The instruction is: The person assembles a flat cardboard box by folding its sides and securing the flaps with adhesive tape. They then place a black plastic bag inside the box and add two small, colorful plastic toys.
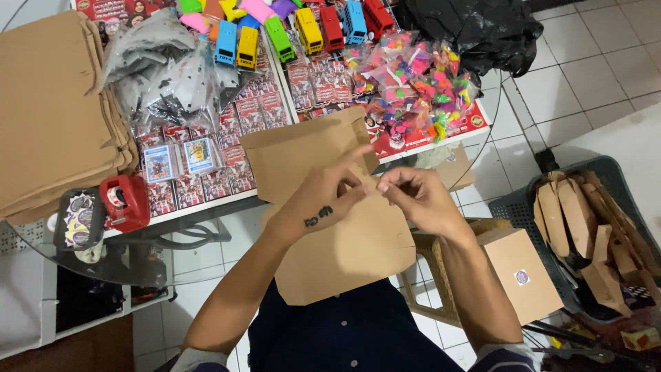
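Brown cardboard, a flat box blank (330, 207), lies over the person's lap, just below the glass table (138, 269). The left hand (320, 200) and right hand (416, 196) pinch together above its middle; whatever sits between the fingertips is too small to make out. Right of the blank, a closed box (523, 275) and a basket (606, 234), cut off by the frame.

Two bare forearms, sleeves pushed up past elbows. Left hand (323, 200): small dark tattoo on back, near wrist, two rounded characters, blurred. Right hand (420, 196): no ring, watch or marking visible. Cuffs at near edge pale grey on left, dark blue with pale band on right, possibly one shirt. Dark navy garment covers lap between arms.
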